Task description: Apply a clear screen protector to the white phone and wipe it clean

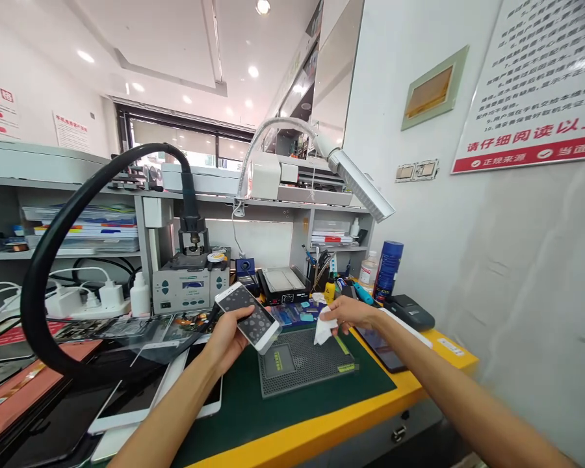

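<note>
Your left hand (pixel 229 339) holds the spotted-faced white phone (pixel 248 317) at the centre of the frame, thumb over one edge; your right hand (pixel 347 313) pinches a white tissue (pixel 324 327) to its right. If that edge grip loosens, the tilted phone could slip onto the perforated grey mat (pixel 312 364) below. Right of centre, a dark holder (pixel 316 274) bristles with tools; the clear bottle's (pixel 368 270) contents you can't make out.

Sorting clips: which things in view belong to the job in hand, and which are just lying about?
Job: phone, in left grip; white tissue, in right grip; probably perforated mat.
Lying about, apparently: blue can; black case; yellow bottle.
</note>
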Demonstrator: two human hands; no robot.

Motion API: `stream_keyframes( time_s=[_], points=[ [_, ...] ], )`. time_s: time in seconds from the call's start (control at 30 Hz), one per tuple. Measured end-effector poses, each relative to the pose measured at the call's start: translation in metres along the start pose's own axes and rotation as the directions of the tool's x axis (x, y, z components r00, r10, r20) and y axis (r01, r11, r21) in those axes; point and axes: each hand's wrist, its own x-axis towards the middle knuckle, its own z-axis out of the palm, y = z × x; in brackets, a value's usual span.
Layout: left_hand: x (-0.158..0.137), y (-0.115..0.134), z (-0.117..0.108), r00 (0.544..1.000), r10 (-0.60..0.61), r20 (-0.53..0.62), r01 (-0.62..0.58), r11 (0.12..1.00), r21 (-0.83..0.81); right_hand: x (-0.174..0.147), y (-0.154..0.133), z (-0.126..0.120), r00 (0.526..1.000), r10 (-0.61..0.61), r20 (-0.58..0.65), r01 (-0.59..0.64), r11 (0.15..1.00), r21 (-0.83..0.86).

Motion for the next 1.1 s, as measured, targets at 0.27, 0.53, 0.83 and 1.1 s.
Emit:
stream_keyframes(
  time_s=[0.27, 0.53, 0.83, 1.1],
  points=[
    [0.000, -0.004, -0.002, 1.000, -0.021, 0.017, 0.020, 0.999, 0.031, 0.002, 0.007, -0.007, 0.996, 0.044, -0.080, -0.060, 0.974, -0.218],
    [0.000, -0.003, 0.000, 0.999, -0.030, 0.021, 0.029, 0.999, 0.043, -0.012, -0.009, -0.011, 1.000, -0.025, -0.012, 0.023, 0.991, -0.133],
    [0.002, -0.004, -0.002, 0.999, -0.031, 0.040, 0.030, 0.999, 0.040, -0.007, -0.006, -0.007, 0.974, 0.226, -0.028, -0.223, 0.920, -0.323],
    [0.004, -0.006, -0.003, 0.998, -0.059, 0.015, 0.058, 0.997, 0.044, 0.008, -0.011, -0.008, 0.917, 0.363, -0.165, -0.393, 0.761, -0.516]
  ],
)
